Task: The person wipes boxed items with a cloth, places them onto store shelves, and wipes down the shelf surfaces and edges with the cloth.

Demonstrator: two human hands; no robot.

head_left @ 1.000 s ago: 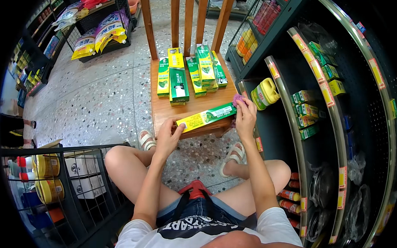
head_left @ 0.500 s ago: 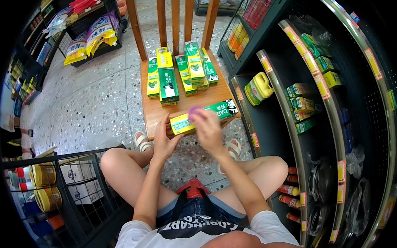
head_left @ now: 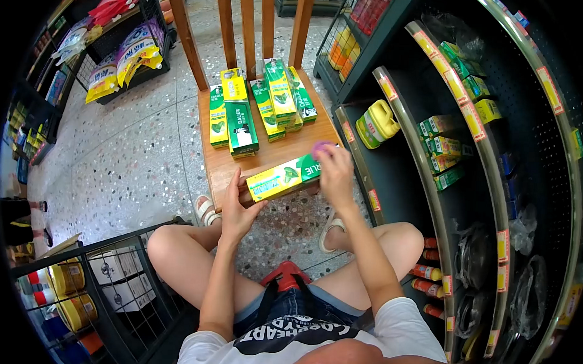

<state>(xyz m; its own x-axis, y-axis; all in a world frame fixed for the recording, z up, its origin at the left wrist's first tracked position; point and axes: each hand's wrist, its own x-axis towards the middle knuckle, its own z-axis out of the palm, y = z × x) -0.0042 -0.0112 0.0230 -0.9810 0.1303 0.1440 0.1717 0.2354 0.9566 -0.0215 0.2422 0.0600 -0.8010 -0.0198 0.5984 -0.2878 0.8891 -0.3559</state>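
A long yellow and green Darlie toothpaste box [head_left: 279,179] lies across the front of a wooden chair seat [head_left: 218,170]. My left hand [head_left: 239,209] is closed around its left end. My right hand [head_left: 336,177] pinches a small purple pad [head_left: 322,148], its exact kind unclear, against the box's right end and hides part of the print. Behind it on the seat lie several more Darlie boxes: a green one [head_left: 242,127] partly on a yellow-green one [head_left: 218,118], and a stack at the right with a yellow-green box [head_left: 280,92] on top.
Dark shelves [head_left: 427,154] close to my right hold a yellow jug [head_left: 377,125], small boxes and bottles. A black wire cart [head_left: 118,266] with tubs and white cartons stands at my left. Bagged goods [head_left: 138,55] fill a rack across the speckled floor.
My right hand has slid the purple pad rightward along the box, from its middle to the right end, uncovering the leaf picture. My left hand keeps its hold.
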